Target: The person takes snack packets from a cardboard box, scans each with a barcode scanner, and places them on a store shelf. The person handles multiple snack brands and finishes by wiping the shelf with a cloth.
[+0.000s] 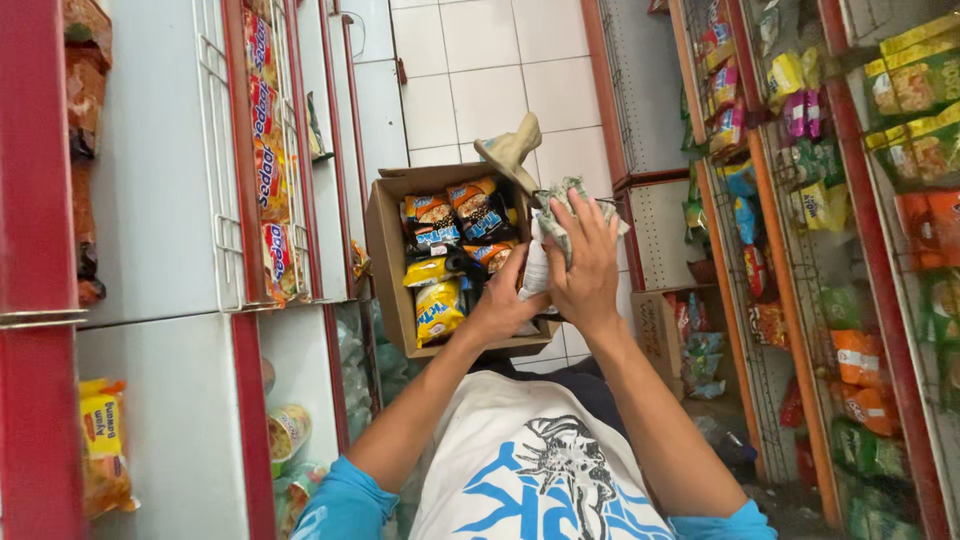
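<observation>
- Cardboard box: open-topped, brown, in mid-frame over the lap, flaps raised at the far end; filled with snack packets in yellow, orange, blue and black.
- Left hand: at the near right corner of the box, fingers curled down among the packets; whether anything is gripped cannot be told.
- Right hand: just beside the left, above the box's right edge, fingers spread flat against a crumpled grey-green packet; pressed on it rather than seen closing round it.
- Hands: close together, nearly touching at the wrists.
- Torso: white shirt with blue and black print, blue sleeves, at the bottom of frame.
- Floor: pale square tiles with dark grout, running up a narrow aisle.
- Left side: red-framed shelving with white panels and white wire racks; orange and red packets hung along the uprights, a yellow packet low down.
- Right side: red wire shelves, crowded with small hanging bags in yellow, pink, green, blue and orange.
- Low right: a second, smaller carton on the floor at the foot of the shelves, holding more packets.
</observation>
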